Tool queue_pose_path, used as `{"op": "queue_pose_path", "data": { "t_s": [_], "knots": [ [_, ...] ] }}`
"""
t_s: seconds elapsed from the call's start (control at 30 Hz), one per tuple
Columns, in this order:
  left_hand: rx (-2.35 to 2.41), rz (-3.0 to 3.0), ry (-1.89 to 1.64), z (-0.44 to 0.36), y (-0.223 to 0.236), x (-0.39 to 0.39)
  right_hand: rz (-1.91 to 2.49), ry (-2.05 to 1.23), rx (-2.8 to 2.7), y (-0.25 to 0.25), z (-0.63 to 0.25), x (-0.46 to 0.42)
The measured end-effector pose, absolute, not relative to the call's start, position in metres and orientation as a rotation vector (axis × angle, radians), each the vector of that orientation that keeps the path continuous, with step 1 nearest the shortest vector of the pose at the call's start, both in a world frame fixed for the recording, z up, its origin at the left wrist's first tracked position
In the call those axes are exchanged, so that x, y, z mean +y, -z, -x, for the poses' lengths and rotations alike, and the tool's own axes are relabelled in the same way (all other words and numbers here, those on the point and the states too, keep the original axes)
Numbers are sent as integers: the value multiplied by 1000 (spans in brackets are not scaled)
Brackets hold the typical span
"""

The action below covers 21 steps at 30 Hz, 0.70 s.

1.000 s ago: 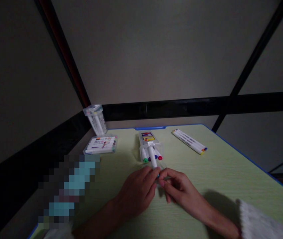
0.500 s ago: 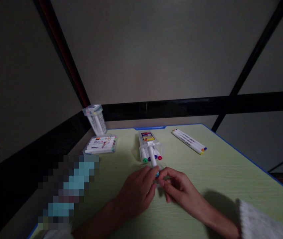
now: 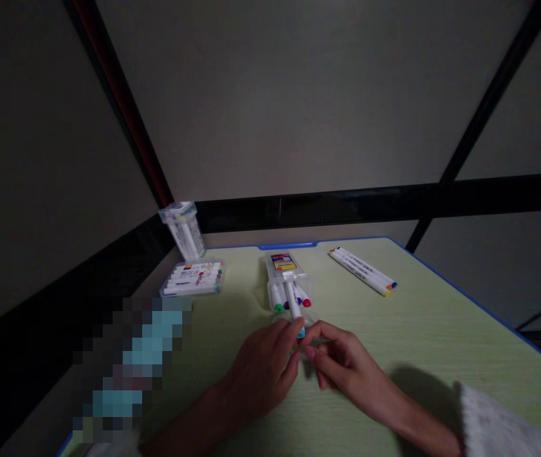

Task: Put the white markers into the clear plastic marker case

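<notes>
A white marker with a light blue cap (image 3: 294,303) points away from me, its far end over the open mouth of a clear plastic marker case (image 3: 274,265). My left hand (image 3: 264,360) is closed on the capped end, with the thumb and index finger along its left side. From the right, my right hand (image 3: 339,355) has its fingertips pinched at the same cap; part of the contact is hidden. Inside the case lie several white markers, among them a green-tipped marker (image 3: 277,299) and a red-tipped marker (image 3: 303,296). A yellow and purple label faces up on the case.
To the right, several white markers (image 3: 363,271) lie side by side. On the left are a flat marker pack (image 3: 195,279) and, behind it, an upright clear container of markers (image 3: 185,235). The pale green table (image 3: 422,317) has a blue edge; walls stand close behind and left.
Both hands stay at the marker's capped end with almost no movement. The blue cap shows slightly more between the fingers. The whole view has shifted a little.
</notes>
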State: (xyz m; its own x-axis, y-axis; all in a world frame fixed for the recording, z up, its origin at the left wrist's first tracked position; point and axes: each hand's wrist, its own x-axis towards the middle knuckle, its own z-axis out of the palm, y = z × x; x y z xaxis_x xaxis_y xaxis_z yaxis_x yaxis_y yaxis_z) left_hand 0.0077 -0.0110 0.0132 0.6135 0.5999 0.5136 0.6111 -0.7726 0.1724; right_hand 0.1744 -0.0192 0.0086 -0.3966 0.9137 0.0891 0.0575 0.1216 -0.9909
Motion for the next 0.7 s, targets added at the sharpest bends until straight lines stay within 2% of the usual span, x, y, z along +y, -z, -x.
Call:
{"op": "queue_pose_path", "data": {
  "t_s": [0.7],
  "knots": [
    [-1055, 2858, 791, -7, -15, -10, 979, -1341, -1649, -11, -175, -20]
  ]
}}
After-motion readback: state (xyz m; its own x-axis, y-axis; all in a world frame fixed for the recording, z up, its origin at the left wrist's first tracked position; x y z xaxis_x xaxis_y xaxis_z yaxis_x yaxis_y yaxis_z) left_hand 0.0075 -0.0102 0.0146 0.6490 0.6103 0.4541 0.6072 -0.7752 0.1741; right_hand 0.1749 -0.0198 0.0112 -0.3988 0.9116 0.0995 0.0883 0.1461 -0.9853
